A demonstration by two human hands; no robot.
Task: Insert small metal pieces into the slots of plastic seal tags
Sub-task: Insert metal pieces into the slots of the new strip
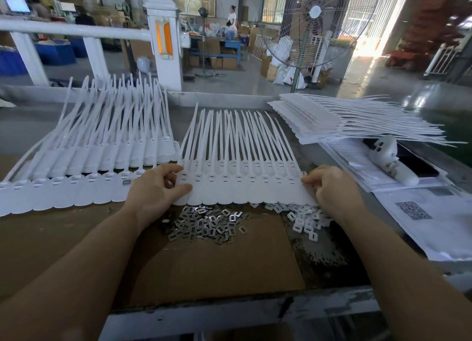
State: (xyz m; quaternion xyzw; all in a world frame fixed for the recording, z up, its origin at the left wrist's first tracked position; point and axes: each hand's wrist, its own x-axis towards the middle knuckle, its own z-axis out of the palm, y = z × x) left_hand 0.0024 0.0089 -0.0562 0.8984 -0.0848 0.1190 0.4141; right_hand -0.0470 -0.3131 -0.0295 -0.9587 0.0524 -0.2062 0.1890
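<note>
Two hands: left hand point(158, 187) pinches left end of tag strip point(245, 187); right hand point(332, 187) pinches right end.
Strip position: flat on desk point(76, 251), between both grips, slots up, empty.
Long axis: strip runs left-right; tails point away.
Metal pieces point(204, 223): heaped on cardboard just below strip's near edge, between wrists.
Nearer hand: left, by judgement; right wrist lies over white plastic bits point(304, 220).
Next move: likely release, reach back for one piece.

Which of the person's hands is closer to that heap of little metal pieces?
Left. The left hand grips the near left end of the strip of tags, its wrist right beside the metal pieces. The right hand holds the strip's right end, above the white plastic pieces.
</note>
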